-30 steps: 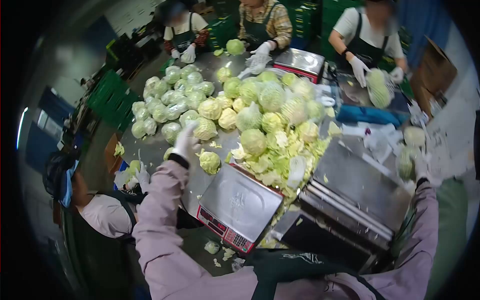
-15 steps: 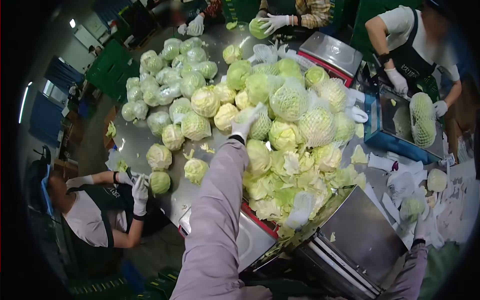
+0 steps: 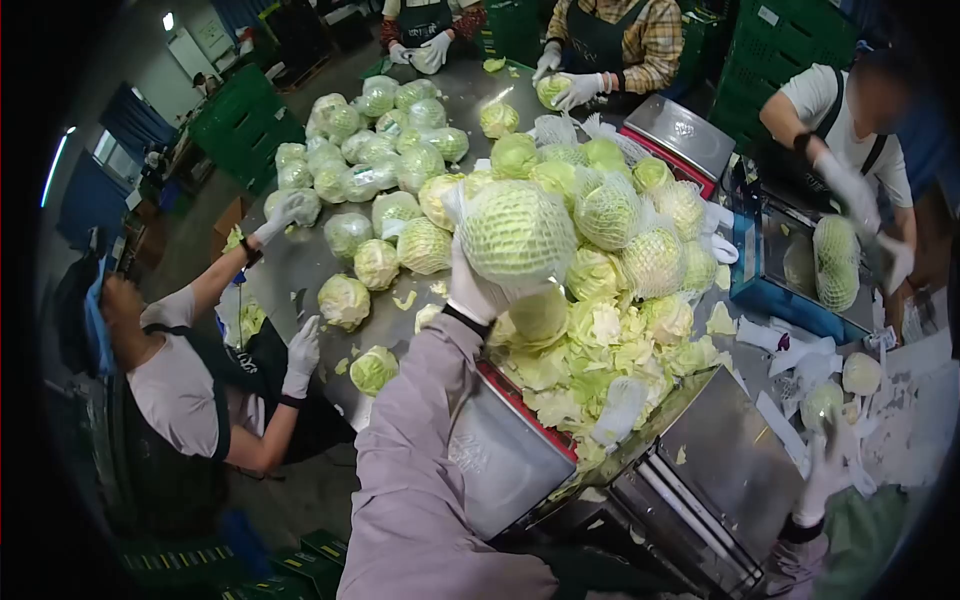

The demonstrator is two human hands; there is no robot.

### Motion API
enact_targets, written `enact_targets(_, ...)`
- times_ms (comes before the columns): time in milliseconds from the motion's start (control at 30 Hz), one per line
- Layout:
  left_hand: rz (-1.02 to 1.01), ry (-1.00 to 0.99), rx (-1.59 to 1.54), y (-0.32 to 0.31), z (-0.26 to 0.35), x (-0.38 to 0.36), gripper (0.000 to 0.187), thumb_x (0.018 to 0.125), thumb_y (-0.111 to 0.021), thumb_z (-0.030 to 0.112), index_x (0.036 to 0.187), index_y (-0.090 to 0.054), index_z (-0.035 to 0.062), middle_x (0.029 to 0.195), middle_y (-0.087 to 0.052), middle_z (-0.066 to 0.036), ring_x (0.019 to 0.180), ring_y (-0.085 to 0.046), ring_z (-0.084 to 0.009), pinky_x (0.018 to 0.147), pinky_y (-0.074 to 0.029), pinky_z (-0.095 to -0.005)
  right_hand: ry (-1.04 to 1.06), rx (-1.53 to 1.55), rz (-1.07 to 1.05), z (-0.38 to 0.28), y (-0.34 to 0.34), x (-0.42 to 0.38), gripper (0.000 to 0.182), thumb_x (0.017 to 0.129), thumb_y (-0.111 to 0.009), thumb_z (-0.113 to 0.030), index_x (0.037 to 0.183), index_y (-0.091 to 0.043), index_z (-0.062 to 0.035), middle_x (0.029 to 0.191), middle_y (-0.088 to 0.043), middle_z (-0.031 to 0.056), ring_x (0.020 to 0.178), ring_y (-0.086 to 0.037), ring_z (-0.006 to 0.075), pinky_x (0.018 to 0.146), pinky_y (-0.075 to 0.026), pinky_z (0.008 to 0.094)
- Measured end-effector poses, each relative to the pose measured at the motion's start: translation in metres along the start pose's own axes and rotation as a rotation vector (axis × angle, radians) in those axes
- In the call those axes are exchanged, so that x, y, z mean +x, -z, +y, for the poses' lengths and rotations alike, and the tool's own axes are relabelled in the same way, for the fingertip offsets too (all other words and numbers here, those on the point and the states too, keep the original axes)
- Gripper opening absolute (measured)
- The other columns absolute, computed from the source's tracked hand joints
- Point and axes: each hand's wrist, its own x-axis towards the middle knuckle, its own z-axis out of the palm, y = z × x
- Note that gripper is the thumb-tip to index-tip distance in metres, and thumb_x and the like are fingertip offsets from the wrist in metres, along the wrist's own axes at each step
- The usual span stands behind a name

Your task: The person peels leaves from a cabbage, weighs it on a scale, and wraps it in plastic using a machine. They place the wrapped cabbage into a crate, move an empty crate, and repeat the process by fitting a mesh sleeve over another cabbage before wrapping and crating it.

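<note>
My left hand [image 3: 472, 285], in a white glove, holds up a netted cabbage [image 3: 515, 232] above the pile, its fingers wrapped round the left and lower side. Loose pale leaves [image 3: 590, 350] lie just beyond it, with more netted cabbages [image 3: 607, 210] behind. At the lower right my right hand [image 3: 828, 465], also gloved, has its fingers spread just below a small netted cabbage [image 3: 822, 405]. A bare pale cabbage [image 3: 861, 374] sits beside that one.
A grey-topped scale [image 3: 505, 460] stands near my left forearm, with a steel box [image 3: 720, 470] to its right. Wrapped cabbages [image 3: 380, 150] cover the far table. Co-workers stand left, far side and right; a blue-sided machine [image 3: 785, 305] is at the right.
My left hand has lifted the netted cabbage off the pile towards me. My right hand has drawn slightly back with fingers spread. The left co-worker now reaches to the wrapped cabbages.
</note>
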Motion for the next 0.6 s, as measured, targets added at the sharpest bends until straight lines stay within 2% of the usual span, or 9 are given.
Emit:
enact_targets(100, -0.18, 0.03, -0.063, -0.045, -0.029, -0.053, 0.082, 0.087, -0.031, 0.07, 0.144, -0.033, 0.0117, 0.144, -0.039, -0.016, 0.129, -0.042, -0.036, 0.1, -0.041, -0.0565, 0.005, 0.241, -0.302, -0.092, -0.062, -0.032, 0.053, 0.084, -0.048, -0.002, 0.137, -0.044, -0.0003, 0.128, -0.053, 0.0106, 0.11, -0.053, 0.0195, 0.097, -0.041, 0.032)
enact_targets(167, 0.115, -0.06, 0.014, -0.078, -0.055, -0.092, 0.082, 0.086, -0.031, 0.073, 0.142, -0.036, 0.0145, 0.142, -0.042, -0.013, 0.125, -0.046, -0.0352, 0.095, -0.046, -0.0552, 0.015, 0.417, -0.512, -0.13, -0.095, -0.059, 0.057, 0.082, -0.053, 0.0, 0.137, -0.043, -0.0005, 0.129, -0.052, 0.0107, 0.116, -0.051, 0.0204, 0.099, -0.04, 0.0332)
enact_targets(233, 0.172, 0.155, -0.361, -0.064, -0.079, -0.131, 0.079, 0.086, -0.031, 0.074, 0.139, -0.041, 0.0167, 0.138, -0.047, -0.01, 0.12, -0.051, -0.0332, 0.089, -0.049, -0.0526, -0.053, 0.55, -0.625, -0.163, -0.125, -0.087, 0.071, 0.079, -0.062, -0.005, 0.144, -0.033, -0.0028, 0.144, -0.037, 0.0132, 0.132, -0.039, 0.0241, 0.106, -0.034, 0.0346)
enact_targets(267, 0.174, 0.23, -0.427, -0.064, -0.093, -0.158, 0.078, 0.084, -0.032, 0.075, 0.134, -0.047, 0.0174, 0.132, -0.053, -0.009, 0.115, -0.054, -0.0309, 0.084, -0.052, -0.0497, 0.132, 0.559, -0.649, -0.162, -0.144, -0.097, 0.084, 0.077, -0.068, -0.009, 0.148, -0.024, -0.0047, 0.15, -0.028, 0.0144, 0.136, -0.033, 0.0251, 0.108, -0.031, 0.0363)
enact_targets(300, 0.135, 0.09, -0.068, -0.057, -0.111, -0.184, 0.079, 0.083, -0.032, 0.077, 0.133, -0.048, 0.0178, 0.128, -0.056, -0.008, 0.113, -0.056, -0.0297, 0.083, -0.052, -0.0487, 0.169, 0.541, -0.693, -0.173, -0.155, -0.109, 0.093, 0.075, -0.073, -0.013, 0.15, -0.019, -0.0059, 0.154, -0.02, 0.0144, 0.139, -0.028, 0.0257, 0.11, -0.028, 0.0384)
enact_targets(333, 0.131, 0.199, -0.228, -0.054, -0.116, -0.21, 0.08, 0.082, -0.033, 0.078, 0.132, -0.049, 0.0179, 0.127, -0.057, -0.007, 0.111, -0.057, -0.0291, 0.081, -0.053, -0.0477, 0.03, 0.68, -0.785, -0.165, -0.176, -0.123, 0.094, 0.074, -0.076, -0.015, 0.149, -0.02, -0.0053, 0.153, -0.022, 0.0153, 0.139, -0.028, 0.0263, 0.11, -0.028, 0.0381)
enact_targets(400, 0.135, 0.304, -0.393, -0.051, -0.124, -0.254, 0.08, 0.081, -0.033, 0.079, 0.131, -0.05, 0.0181, 0.126, -0.058, -0.007, 0.109, -0.058, -0.0285, 0.08, -0.054, -0.0467, 0.049, 0.685, -0.843, -0.144, -0.213, -0.154, 0.093, 0.074, -0.076, -0.014, 0.149, -0.02, -0.0045, 0.153, -0.022, 0.016, 0.139, -0.027, 0.026, 0.11, -0.028, 0.0376)
enact_targets(467, 0.38, 0.341, -0.235, -0.05, -0.129, -0.288, 0.075, 0.084, -0.034, 0.077, 0.13, -0.05, 0.0198, 0.117, -0.062, -0.007, 0.091, -0.066, -0.0238, 0.066, -0.059, -0.0376, 0.087, 0.694, -0.906, -0.132, -0.236, -0.187, 0.093, 0.074, -0.076, -0.014, 0.148, -0.021, -0.0036, 0.152, -0.022, 0.0167, 0.139, -0.026, 0.0257, 0.111, -0.028, 0.0371)
enact_targets(600, 0.573, 0.449, 0.039, 0.035, -0.146, -0.334, 0.081, 0.082, -0.029, 0.081, 0.129, -0.05, 0.0181, 0.112, -0.062, -0.008, 0.083, -0.064, -0.025, 0.066, -0.058, -0.0385, -0.011, 0.595, -0.812, -0.103, -0.267, -0.253, 0.084, 0.075, -0.072, -0.005, 0.145, -0.027, -0.0007, 0.145, -0.032, 0.0185, 0.133, -0.035, 0.0248, 0.109, -0.031, 0.035)
